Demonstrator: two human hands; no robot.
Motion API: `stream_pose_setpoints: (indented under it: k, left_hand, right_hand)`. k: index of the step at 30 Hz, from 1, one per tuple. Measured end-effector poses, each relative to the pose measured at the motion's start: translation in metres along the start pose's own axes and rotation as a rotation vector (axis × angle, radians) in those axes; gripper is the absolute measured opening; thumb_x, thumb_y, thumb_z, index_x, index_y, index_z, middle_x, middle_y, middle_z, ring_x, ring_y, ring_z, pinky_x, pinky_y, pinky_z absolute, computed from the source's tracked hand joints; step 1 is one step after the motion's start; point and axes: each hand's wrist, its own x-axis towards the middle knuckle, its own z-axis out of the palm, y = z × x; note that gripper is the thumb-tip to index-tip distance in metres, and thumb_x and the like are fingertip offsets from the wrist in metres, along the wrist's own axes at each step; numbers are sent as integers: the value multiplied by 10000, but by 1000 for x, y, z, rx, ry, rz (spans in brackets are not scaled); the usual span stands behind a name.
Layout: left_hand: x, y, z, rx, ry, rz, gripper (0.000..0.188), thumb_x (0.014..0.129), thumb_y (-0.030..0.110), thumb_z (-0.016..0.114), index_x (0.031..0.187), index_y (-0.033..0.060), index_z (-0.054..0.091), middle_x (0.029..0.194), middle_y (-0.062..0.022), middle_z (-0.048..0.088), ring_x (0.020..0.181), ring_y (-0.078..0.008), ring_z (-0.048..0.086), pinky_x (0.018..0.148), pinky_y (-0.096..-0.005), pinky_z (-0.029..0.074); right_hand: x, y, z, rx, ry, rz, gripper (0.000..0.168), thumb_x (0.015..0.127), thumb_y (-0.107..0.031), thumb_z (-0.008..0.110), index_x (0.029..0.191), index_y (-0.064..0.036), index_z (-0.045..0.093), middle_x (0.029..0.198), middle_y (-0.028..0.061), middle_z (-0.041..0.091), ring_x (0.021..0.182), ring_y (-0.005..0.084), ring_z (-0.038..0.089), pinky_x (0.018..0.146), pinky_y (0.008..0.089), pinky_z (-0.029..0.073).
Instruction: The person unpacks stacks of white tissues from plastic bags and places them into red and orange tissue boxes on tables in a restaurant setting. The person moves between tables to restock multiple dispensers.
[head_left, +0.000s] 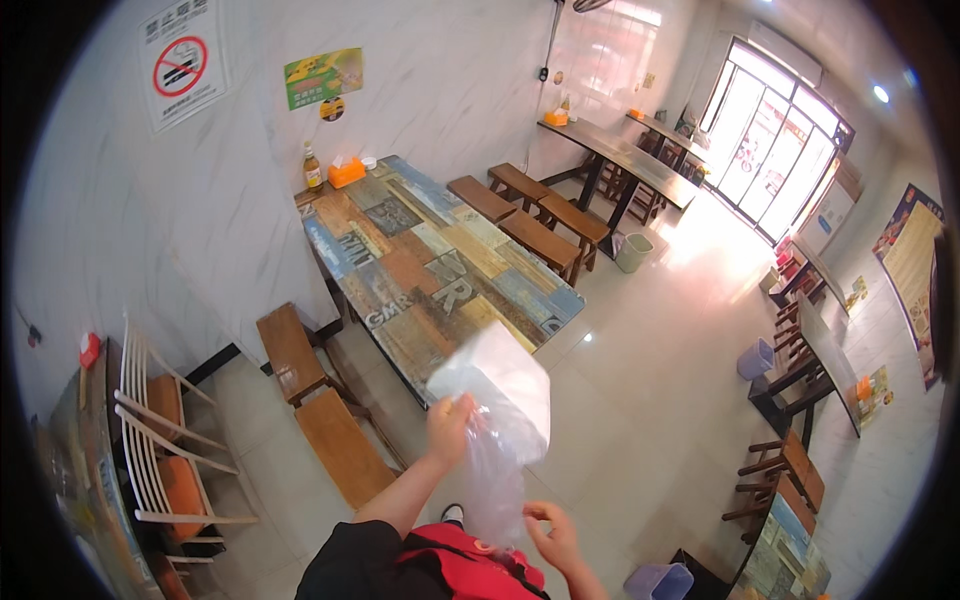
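Note:
My left hand grips the gathered part of a clear plastic bag. A white block-shaped item, perhaps a box or a wrapped pack, sits against that hand on its far side. From the grip, the loose film hangs down toward my red apron. My right hand is at the bag's lower right edge, fingers curled toward the film. Whether its fingertips pinch the film cannot be made out. Beyond the white item stands a table with a patchwork wood-print top.
A bottle and an orange tissue box stand at the table's wall end. Wooden stools flank its near side, more its far side. Chairs are at left; a purple bin is at lower right. Glass doors lie far off.

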Motion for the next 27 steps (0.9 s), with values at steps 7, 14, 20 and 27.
stream_pose_setpoints:
  k: [7, 14, 20, 27]
  left_hand:
    - [124, -42, 77, -174, 478, 169, 309, 976, 285, 485, 782, 45, 511, 749, -48, 568, 676, -148, 548, 605, -295, 446]
    - [165, -217, 126, 17, 562, -304, 376, 976, 296, 468, 736, 21, 558, 651, -74, 557, 583, -167, 547, 516, -314, 429]
    - [246, -275, 189, 71, 674, -352, 278, 921, 245, 495, 759, 31, 568, 662, -61, 572, 568, -177, 559, 511, -301, 436]
    - [345, -277, 251, 261, 811, -308, 299, 917, 269, 506, 792, 14, 600, 683, -65, 610, 628, -166, 565, 576, -321, 435]
  right_hand:
    - [68, 114, -90, -272, -216, 325, 246, 836, -192, 615, 1035, -48, 633, 900, 143, 677, 807, 279, 670, 739, 368, 526]
    - [178, 231, -214, -401, -594, 301, 274, 863, -323, 527, 934, -67, 597, 907, 178, 638, 872, 372, 612, 741, 460, 487]
    - [348, 270, -317, -604, -729, 197, 314, 859, -271, 514, 1087, -79, 612, 1016, 167, 644, 972, 349, 607, 825, 453, 494]
    - [535, 332, -353, -415, -693, 173, 315, 855, -238, 516, 1076, -36, 613, 1014, 179, 653, 957, 352, 616, 831, 438, 495]
